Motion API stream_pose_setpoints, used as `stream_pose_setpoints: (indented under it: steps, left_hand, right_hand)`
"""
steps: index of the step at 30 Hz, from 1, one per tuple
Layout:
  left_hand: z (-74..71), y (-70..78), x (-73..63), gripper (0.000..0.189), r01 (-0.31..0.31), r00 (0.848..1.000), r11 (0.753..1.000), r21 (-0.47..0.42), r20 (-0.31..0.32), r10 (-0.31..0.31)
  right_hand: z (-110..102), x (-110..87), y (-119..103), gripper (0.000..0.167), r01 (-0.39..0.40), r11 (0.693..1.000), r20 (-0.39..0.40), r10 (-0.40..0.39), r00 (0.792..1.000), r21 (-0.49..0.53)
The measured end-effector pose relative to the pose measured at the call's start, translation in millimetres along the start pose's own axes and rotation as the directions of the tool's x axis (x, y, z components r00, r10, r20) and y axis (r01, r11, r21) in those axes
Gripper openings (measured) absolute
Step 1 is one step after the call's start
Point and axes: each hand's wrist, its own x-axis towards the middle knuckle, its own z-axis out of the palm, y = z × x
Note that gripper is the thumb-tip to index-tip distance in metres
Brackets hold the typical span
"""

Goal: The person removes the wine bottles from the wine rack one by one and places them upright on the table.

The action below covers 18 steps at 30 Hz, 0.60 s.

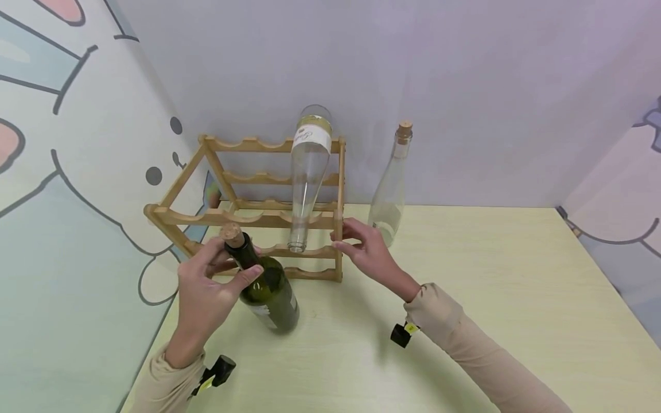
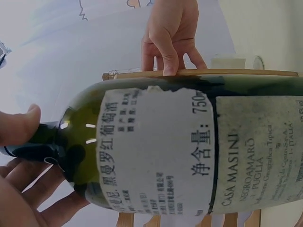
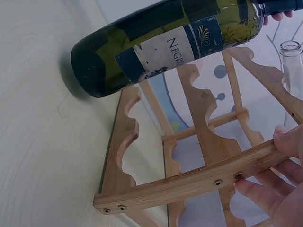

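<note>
A dark green wine bottle (image 1: 272,301) with a cork (image 1: 232,234) in its mouth stands tilted before the rack, its base low over the table. My left hand (image 1: 210,289) holds it by the neck, thumb on one side and fingers on the other. White and blue labels show on the bottle (image 2: 156,151) in the left wrist view. With thumb and fingers, my right hand (image 1: 370,255) grips the front right upright of the wooden wine rack (image 1: 222,217). Across the rack's top right slot lies a clear glass bottle (image 1: 310,166), neck toward me.
Behind my right hand, a clear corked bottle (image 1: 388,198) stands upright on the pale table (image 1: 490,275), near the back wall (image 1: 465,103). A wall with cartoon drawings (image 1: 93,189) runs close along the left of the rack.
</note>
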Motion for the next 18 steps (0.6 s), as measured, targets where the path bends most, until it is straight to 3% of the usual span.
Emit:
stream_pose_setpoints:
  steps: [6, 15, 18]
  left_hand:
    - [-0.3, -3.3, -3.3, 0.045, 0.048, 0.999, 0.999, 0.01, 0.013, -0.048]
    - [-4.9, -9.8, -8.7, 0.047, 0.089, 0.995, 0.996, 0.015, 0.032, -0.09]
    - [-5.5, -11.1, -10.2, 0.047, 0.097, 0.994, 0.995, 0.016, 0.041, -0.098]
  right_hand:
    - [3, 1.7, 21, 0.03, 0.005, 1.0, -0.008, -0.005, 1.0, 0.018]
    - [3, 2.1, 23, 0.03, 0.032, 0.999, -0.012, -0.032, 0.999, 0.028]
    - [1, 1.6, 14, 0.03, 0.023, 0.999, -0.006, -0.023, 1.0, 0.025]
